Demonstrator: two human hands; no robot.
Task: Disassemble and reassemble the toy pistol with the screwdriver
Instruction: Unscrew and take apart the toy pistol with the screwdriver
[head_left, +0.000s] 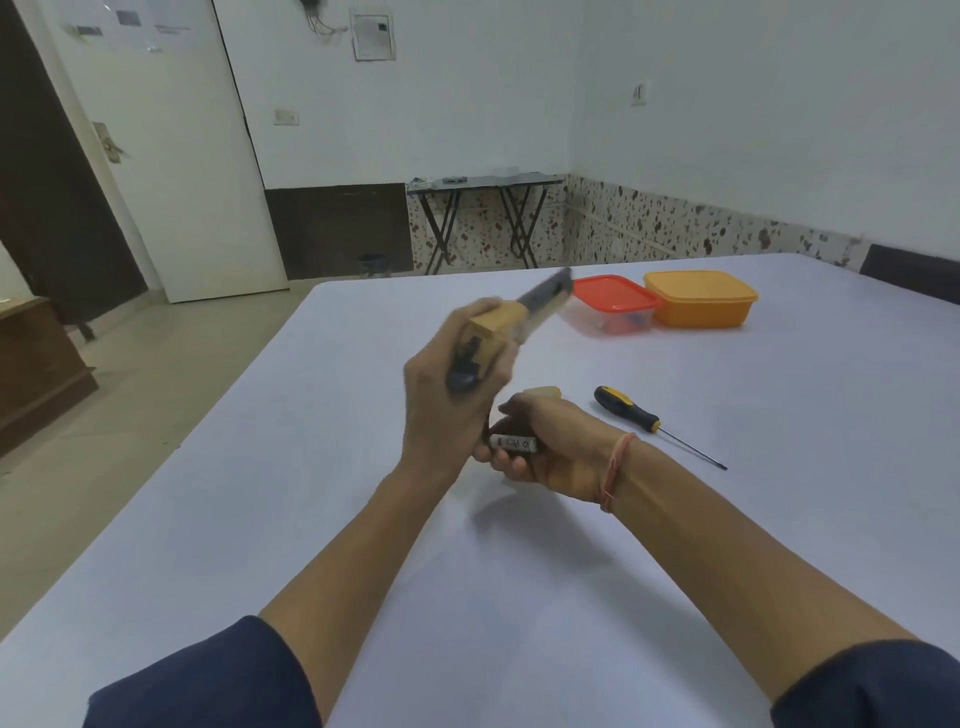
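**Loose pistol parts could slip from both hands**

The right hand (545, 447) is wrapped around a dark part with a white label (514, 442). The left hand (447, 395) grips the blurred tan-and-black plastic toy pistol body (511, 322), lifted above the white table (727, 545). I think small pieces may fall if the grip loosens. One black-and-yellow screwdriver (631, 413) lies beside, untouched. Farther: two containers, one red-lidded clear box (615, 301) and one orange box (701, 299)
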